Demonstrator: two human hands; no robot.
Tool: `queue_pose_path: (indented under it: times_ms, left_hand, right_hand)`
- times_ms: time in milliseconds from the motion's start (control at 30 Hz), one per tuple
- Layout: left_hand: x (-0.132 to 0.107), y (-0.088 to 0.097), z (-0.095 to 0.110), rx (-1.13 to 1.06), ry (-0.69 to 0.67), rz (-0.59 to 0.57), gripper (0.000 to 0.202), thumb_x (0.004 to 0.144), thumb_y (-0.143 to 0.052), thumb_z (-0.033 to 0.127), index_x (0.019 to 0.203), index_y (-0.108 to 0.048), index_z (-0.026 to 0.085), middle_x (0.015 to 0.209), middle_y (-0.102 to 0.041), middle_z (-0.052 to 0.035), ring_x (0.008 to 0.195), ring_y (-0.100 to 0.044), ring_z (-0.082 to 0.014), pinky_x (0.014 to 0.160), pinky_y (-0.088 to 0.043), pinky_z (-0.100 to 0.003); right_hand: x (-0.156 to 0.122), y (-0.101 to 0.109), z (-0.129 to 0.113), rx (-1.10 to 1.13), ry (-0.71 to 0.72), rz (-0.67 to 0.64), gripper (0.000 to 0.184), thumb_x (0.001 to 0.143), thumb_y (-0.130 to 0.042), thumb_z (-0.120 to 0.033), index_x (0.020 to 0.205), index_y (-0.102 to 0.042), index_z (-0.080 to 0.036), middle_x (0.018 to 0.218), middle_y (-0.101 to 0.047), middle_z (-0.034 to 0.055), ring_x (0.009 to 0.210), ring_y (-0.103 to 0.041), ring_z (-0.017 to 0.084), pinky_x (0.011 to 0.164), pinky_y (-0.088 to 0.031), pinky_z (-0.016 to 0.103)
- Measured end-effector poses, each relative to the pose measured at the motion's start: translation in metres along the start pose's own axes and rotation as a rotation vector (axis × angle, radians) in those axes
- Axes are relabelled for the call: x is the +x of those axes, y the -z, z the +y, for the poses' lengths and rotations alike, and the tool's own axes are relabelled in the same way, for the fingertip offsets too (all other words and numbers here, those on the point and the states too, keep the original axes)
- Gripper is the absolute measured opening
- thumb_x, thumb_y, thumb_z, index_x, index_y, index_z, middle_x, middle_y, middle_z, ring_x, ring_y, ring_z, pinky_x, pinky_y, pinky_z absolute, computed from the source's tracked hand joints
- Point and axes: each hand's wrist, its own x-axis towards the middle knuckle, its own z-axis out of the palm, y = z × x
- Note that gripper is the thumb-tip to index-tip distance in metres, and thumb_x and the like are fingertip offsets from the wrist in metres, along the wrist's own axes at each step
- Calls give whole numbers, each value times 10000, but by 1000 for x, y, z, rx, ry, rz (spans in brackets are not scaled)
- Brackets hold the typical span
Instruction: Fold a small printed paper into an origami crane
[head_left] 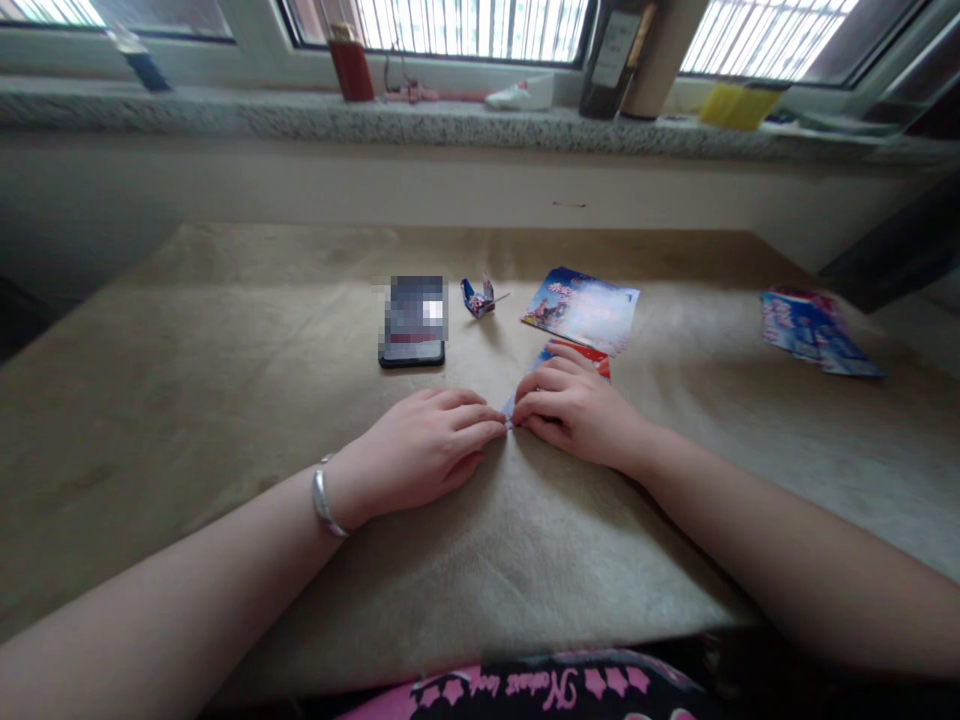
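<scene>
Bench (420, 600): stood below a window (465, 28).
Paper (602, 362): lay mostly under the right grip (577, 410), narrowing leftward; long axis was unclear.
Right grip: curled over paper; pinch was unclear.
Left grip (420, 450): touched its tip, hold unclear.

Most of folded paper (602, 368) hidden under right hand (581, 408); its fold lines cannot be made out. Left hand (420, 448) covers own thumb tip; whether it pinches paper's near tip, unclear. Both forearms cut off by picture's sides. Phone (412, 345) screen pixelated, unreadable. Print on small folded figure (478, 300) too small to tell. Printed garment (525, 690) cut by bottom edge. Window panes (472, 28) cut by top edge.
</scene>
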Motion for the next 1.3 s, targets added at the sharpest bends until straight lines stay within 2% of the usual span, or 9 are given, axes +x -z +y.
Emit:
queue_pose_path:
  times_ms: [133, 233, 500, 833, 1100, 1300]
  left_hand:
    - [0, -1, 0, 5, 16, 6, 343, 878, -472, 189, 1210, -556, 192, 1183, -621, -46, 1084, -535, -207, 930, -468, -366]
    - [0, -2, 1, 10, 20, 11, 328, 888, -463, 194, 1201, -560, 192, 1175, -622, -46, 1081, -535, -205, 924, -470, -364]
    - [1, -2, 3, 22, 11, 22, 293, 908, -434, 197, 1162, -579, 193, 1154, -630, -57, 1057, -547, -206, 904, -471, -346]
    - [1, 0, 2, 22, 12, 6, 316, 897, -441, 190, 1186, -569, 197, 1169, -623, -54, 1068, -539, -207, 906, -472, -358]
    - [-1, 1, -2, 47, 2, 16, 281, 923, -423, 215, 1147, -592, 211, 1121, -644, -48, 1028, -569, -191, 893, -477, -343]
    - [-3, 4, -8, 39, -30, -25, 261, 906, -445, 196, 1117, -597, 196, 1180, -622, -51, 1073, -550, -198, 919, -470, -344]
  right_hand:
    - [1, 0, 1, 18, 99, -7, 211, 867, -501, -160, 861, -697, -237, 874, -673, 32, 831, -545, 167, 826, -410, 343]
    - [3, 3, 0, 26, 125, -27, 230, 873, -483, -155, 870, -702, -227, 881, -679, 43, 813, -540, 167, 749, -420, 315]
    - [4, 9, 2, -21, 165, -94, 174, 847, -525, -164, 874, -689, -218, 909, -692, 34, 862, -545, 179, 798, -424, 338]
    - [0, 20, 4, -53, 140, -129, 185, 844, -518, -166, 843, -693, -226, 883, -700, 18, 800, -532, 173, 748, -423, 320]
    - [-6, 10, 4, -53, 88, -90, 206, 883, -511, -205, 945, -705, -232, 900, -696, 43, 837, -550, 175, 779, -431, 333]
    - [-6, 7, -1, -101, 85, -61, 234, 915, -480, -239, 970, -707, -237, 906, -697, 44, 851, -552, 183, 781, -423, 338]
